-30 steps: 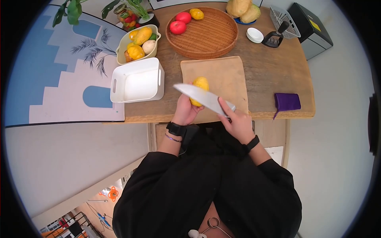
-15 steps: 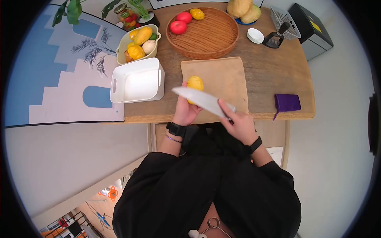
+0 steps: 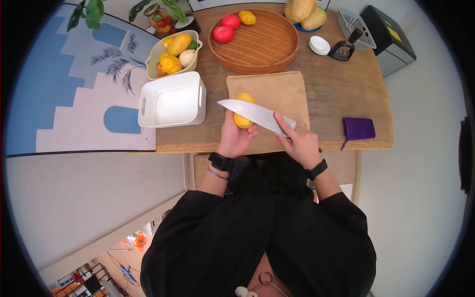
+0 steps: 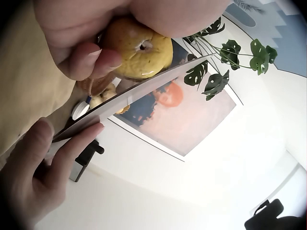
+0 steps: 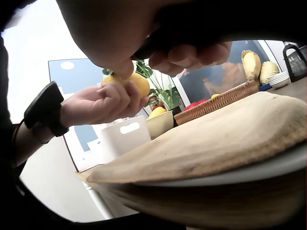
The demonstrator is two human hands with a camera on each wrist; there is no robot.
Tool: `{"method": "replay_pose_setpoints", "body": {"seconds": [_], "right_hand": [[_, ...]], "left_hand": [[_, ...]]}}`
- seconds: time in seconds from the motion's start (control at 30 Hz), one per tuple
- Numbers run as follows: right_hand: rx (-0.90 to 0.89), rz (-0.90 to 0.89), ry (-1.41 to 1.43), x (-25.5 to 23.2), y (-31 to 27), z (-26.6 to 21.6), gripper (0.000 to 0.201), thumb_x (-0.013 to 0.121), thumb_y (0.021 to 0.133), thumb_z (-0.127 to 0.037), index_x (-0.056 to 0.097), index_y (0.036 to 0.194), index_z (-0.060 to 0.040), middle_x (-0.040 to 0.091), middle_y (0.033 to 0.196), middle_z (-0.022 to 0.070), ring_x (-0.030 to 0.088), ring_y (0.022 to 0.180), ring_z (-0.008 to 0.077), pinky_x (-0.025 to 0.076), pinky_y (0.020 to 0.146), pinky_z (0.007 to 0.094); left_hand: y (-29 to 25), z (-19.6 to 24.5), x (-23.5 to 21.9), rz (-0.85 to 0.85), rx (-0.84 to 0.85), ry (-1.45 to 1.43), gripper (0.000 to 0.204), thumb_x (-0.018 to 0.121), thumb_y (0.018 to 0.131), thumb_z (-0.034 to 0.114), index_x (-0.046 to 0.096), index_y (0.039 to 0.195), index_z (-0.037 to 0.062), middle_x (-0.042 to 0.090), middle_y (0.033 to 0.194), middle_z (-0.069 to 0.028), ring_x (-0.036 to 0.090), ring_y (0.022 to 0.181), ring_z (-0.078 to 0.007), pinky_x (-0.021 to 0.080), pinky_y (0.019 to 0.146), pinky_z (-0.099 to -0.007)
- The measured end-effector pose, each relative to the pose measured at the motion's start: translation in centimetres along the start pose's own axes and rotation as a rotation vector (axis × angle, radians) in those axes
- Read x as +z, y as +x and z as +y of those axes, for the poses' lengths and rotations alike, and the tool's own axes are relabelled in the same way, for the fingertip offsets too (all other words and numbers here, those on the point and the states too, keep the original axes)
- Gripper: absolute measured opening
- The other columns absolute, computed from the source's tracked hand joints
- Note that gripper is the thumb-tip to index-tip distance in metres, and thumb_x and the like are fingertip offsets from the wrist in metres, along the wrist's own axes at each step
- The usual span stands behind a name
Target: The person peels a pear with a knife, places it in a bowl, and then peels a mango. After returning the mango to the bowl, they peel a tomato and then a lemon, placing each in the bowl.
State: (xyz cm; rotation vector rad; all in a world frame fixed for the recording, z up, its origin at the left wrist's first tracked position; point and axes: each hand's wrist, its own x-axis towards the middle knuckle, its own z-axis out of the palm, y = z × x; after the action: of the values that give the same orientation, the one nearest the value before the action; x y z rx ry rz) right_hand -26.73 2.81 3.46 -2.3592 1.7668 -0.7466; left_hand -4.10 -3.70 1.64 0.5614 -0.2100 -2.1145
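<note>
My left hand [image 3: 234, 137] grips a yellow fruit [image 3: 243, 122] above the near left part of a tan cloth-like mat [image 3: 282, 94]. In the left wrist view the fruit [image 4: 144, 50] shows its stem end, with curled fingertips at its side. My right hand [image 3: 301, 147] holds a large knife [image 3: 262, 117] with the index finger along the blade, whose tip points left across the fruit. The right wrist view shows the left hand [image 5: 103, 103] curled round the fruit [image 5: 140, 85]; the right hand [image 5: 144, 36] hides most of the knife there.
A white bin [image 3: 172, 104] and a bowl of fruit [image 3: 151, 70] stand left of the mat. Behind it lies a round wicker tray [image 3: 260, 44] with two red fruits and a yellow one. A purple pouch [image 3: 359, 128] lies right; white dishes [image 3: 319, 45] stand back right.
The fruit has shifted and turned in my left hand, which shows more of its palm side. The knife has moved slightly up and away from the body, still in my right hand.
</note>
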Motion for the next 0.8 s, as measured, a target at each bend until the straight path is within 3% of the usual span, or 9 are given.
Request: {"method": "replay_pose_setpoints", "body": {"seconds": [0.17,0.2,0.27,0.3,0.37,0.5,0.67,0.73,0.8], "right_hand": [[0.069,-0.215,0.101,-1.6,1.2,0.4,0.063,0.074,0.093,-0.034,0.053,0.152,-0.0328,0.072,0.080,0.0128,0.071,0.070,0.0337,0.056,0.061,0.0426],[0.070,-0.215,0.101,-1.1,1.2,0.8,0.063,0.074,0.093,-0.034,0.053,0.152,-0.0328,0.072,0.080,0.0128,0.071,0.070,0.0337,0.056,0.061,0.0426],[0.192,-0.058,0.451,0.5,1.1,1.9,0.060,0.069,0.096,-0.041,0.049,0.153,-0.0376,0.074,0.084,0.0160,0.072,0.078,0.0385,0.058,0.069,0.0454],[0.191,-0.059,0.452,-0.1,1.5,2.0,0.060,0.069,0.096,-0.041,0.049,0.153,-0.0376,0.074,0.084,0.0160,0.072,0.078,0.0385,0.058,0.069,0.0454],[0.355,-0.356,0.071,-1.7,2.0,2.1,0.058,0.067,0.097,-0.040,0.050,0.153,-0.0359,0.076,0.093,0.0161,0.072,0.085,0.0399,0.058,0.075,0.0465],[0.402,-0.203,0.204,-0.6,0.4,2.2,0.057,0.065,0.099,-0.038,0.049,0.153,-0.0358,0.075,0.087,0.0151,0.072,0.082,0.0391,0.057,0.075,0.0473],[0.166,-0.038,0.256,-1.0,-1.2,-0.5,0.063,0.070,0.096,-0.036,0.048,0.155,-0.0350,0.067,0.070,0.0136,0.069,0.065,0.0356,0.055,0.061,0.0447],[0.094,-0.083,0.199,-1.1,-1.7,-1.2,0.065,0.071,0.095,-0.035,0.048,0.155,-0.0352,0.065,0.067,0.0135,0.068,0.062,0.0342,0.054,0.058,0.0441],[0.023,-0.127,0.142,-0.9,-2.0,-1.5,0.066,0.072,0.094,-0.035,0.048,0.155,-0.0354,0.063,0.064,0.0134,0.066,0.058,0.0328,0.053,0.055,0.0434]], "left_hand": [[-0.3,0.4,0.0,-0.016,-0.023,-0.006,0.053,0.037,0.108,0.058,0.059,0.121,0.0114,0.064,0.096,-0.0065,0.046,0.063,-0.0150,0.040,0.059,-0.0297],[-0.6,0.7,0.4,-0.055,-0.037,0.024,0.054,0.037,0.108,0.058,0.059,0.121,0.0111,0.064,0.096,-0.0084,0.046,0.062,-0.0153,0.040,0.059,-0.0298],[-0.9,1.0,1.1,-0.091,-0.048,0.054,0.054,0.037,0.108,0.059,0.059,0.122,0.0108,0.064,0.096,-0.0103,0.046,0.061,-0.0155,0.040,0.058,-0.0299],[-1.0,1.1,1.3,-0.062,-0.059,0.082,0.055,0.038,0.107,0.059,0.060,0.122,0.0106,0.065,0.097,-0.0123,0.047,0.060,-0.0164,0.040,0.058,-0.0299],[-1.2,1.0,1.8,-0.032,-0.071,0.110,0.055,0.038,0.107,0.059,0.060,0.123,0.0104,0.065,0.097,-0.0143,0.047,0.059,-0.0173,0.040,0.058,-0.0299],[-1.0,1.1,2.1,0.027,-0.008,0.151,0.057,0.038,0.107,0.059,0.060,0.125,0.0088,0.067,0.099,-0.0146,0.054,0.063,-0.0200,0.044,0.060,-0.0312],[0.2,0.8,-0.2,0.002,-0.024,0.175,0.059,0.039,0.107,0.059,0.060,0.127,0.0072,0.069,0.105,-0.0151,0.066,0.080,-0.0246,0.055,0.073,-0.0370],[0.5,-0.1,0.0,0.192,0.051,0.094,0.060,0.041,0.106,0.059,0.059,0.130,0.0069,0.070,0.113,-0.0162,0.070,0.100,-0.0287,0.057,0.088,-0.0418],[0.3,0.3,0.1,0.090,0.023,0.109,0.059,0.042,0.107,0.057,0.058,0.131,0.0067,0.070,0.117,-0.0161,0.069,0.108,-0.0298,0.056,0.093,-0.0436]]}}
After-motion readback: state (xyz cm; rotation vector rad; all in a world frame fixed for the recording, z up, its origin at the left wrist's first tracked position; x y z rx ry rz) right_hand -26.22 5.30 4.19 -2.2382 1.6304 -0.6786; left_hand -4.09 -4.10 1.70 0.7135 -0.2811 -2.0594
